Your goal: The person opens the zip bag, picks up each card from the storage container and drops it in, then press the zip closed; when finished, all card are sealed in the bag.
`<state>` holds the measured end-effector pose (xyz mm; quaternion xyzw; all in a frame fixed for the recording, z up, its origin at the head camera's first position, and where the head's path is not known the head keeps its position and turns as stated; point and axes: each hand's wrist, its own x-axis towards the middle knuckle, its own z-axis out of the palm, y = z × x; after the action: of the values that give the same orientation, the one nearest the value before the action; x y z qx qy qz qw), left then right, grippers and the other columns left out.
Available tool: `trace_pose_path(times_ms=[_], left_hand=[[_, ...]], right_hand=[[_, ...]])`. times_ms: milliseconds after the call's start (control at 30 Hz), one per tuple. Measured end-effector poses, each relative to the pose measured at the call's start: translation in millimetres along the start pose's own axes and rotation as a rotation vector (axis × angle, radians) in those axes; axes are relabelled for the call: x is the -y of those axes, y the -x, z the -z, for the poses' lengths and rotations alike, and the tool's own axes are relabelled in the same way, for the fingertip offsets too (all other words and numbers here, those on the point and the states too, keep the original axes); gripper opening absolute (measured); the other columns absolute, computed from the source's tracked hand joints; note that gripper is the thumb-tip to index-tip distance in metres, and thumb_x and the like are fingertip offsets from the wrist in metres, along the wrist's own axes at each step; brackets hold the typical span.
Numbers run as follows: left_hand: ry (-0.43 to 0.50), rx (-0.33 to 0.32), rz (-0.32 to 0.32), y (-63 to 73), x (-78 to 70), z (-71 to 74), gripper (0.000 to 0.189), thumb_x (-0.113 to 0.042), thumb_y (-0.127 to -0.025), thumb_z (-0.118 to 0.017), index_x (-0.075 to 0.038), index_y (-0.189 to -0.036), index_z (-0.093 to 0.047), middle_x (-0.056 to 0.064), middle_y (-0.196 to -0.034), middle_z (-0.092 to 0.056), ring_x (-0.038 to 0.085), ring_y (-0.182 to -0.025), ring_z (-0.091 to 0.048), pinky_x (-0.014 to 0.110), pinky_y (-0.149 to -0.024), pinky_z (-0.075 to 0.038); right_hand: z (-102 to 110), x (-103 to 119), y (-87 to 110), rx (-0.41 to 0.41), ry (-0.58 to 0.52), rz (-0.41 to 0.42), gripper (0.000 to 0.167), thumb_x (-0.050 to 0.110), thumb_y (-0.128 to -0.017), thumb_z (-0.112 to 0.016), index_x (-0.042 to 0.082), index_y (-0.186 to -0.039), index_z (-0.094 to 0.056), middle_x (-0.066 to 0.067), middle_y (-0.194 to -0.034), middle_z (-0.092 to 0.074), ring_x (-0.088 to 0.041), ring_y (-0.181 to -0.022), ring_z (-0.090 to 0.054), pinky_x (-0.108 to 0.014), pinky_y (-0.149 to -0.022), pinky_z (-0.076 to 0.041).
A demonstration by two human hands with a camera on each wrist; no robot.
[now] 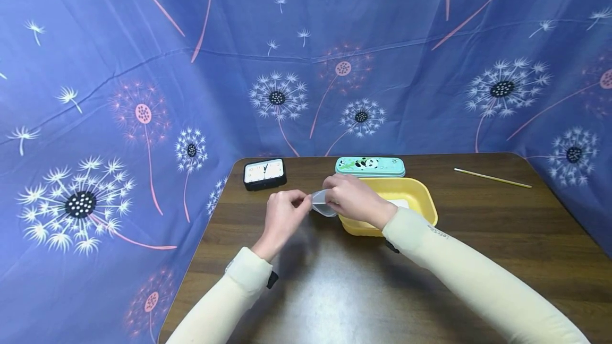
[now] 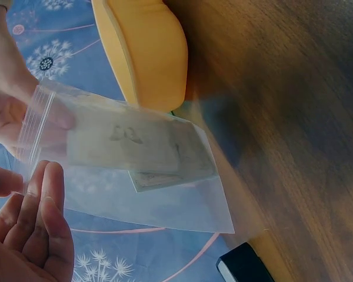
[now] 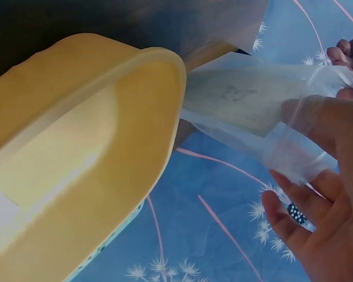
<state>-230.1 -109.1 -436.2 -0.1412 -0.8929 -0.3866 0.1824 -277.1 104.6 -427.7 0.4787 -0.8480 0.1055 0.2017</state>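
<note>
A clear zip bag (image 2: 106, 191) is held up between the 2 hands, above the wooden table (image 1: 306, 301) and just left of a yellow basin (image 1: 363, 230). Inside it lie at least 2 flat pieces, overlapping: a pale sheet (image 2: 126, 144) with a small dark butterfly-like print, and a darker piece (image 2: 195, 155) showing past its edge. The left hand (image 1: 285, 214) pinches the bag near its zip strip between thumb and fingers. The right hand (image 1: 356, 198) grips the same zip end from the opposite side, thumb over the pale sheet; whether that thumb is inside or outside the plastic I cannot tell. The basin stands close beside the right hand, whose wrist and pale sleeve (image 1: 454, 259) pass over it and hide part of its opening; a white piece (image 1: 399, 203) lies in it. Just behind the basin is a teal pencil case (image 1: 370, 166) with a panda on its lid. A black-framed clock (image 1: 264, 173) is at the back left, beyond the left hand, and 1 thin yellowish stick (image 1: 492, 178) lies well apart at the back right. A blue dandelion-print curtain (image 1: 406, 94) hangs behind the table.
</note>
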Motion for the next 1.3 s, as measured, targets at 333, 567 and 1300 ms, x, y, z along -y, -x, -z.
trace_pose_path(times_ms=[333,567,1300], left_hand=[[0.003,-0.009,-0.012,0.5,-0.6,-2.1,0.016,-0.020,-0.094,-0.072,-0.016,-0.080,-0.080,-0.014,-0.063,-0.065,0.005,-0.054,-0.059,0.028,-0.051,-0.046],[-0.001,-0.013,-0.026,1.1,-1.0,-2.9,0.018,-0.019,-0.094,-0.071,-0.017,-0.078,-0.079,-0.014,-0.062,-0.065,0.007,-0.054,-0.060,0.028,-0.052,-0.046],[-0.004,-0.022,-0.027,1.8,0.2,0.0,0.018,-0.018,-0.095,-0.072,-0.017,-0.080,-0.080,-0.014,-0.063,-0.065,0.003,-0.054,-0.058,0.028,-0.053,-0.048]], right_hand=[[-7,11,-10.3,0.080,0.114,-0.085,0.010,0.007,-0.082,-0.085,0.016,-0.078,-0.082,-0.003,-0.094,-0.069,-0.024,-0.085,-0.061,-0.041,-0.072,-0.052],[-10,13,-10.6,0.116,0.157,-0.124,0.010,0.008,-0.081,-0.086,0.016,-0.077,-0.082,-0.004,-0.093,-0.070,-0.024,-0.084,-0.061,-0.040,-0.071,-0.052],[30,14,9.7,0.020,-0.041,-0.153,0.005,0.007,-0.088,-0.082,0.011,-0.088,-0.079,-0.002,-0.095,-0.072,-0.020,-0.083,-0.068,-0.038,-0.076,-0.056]])
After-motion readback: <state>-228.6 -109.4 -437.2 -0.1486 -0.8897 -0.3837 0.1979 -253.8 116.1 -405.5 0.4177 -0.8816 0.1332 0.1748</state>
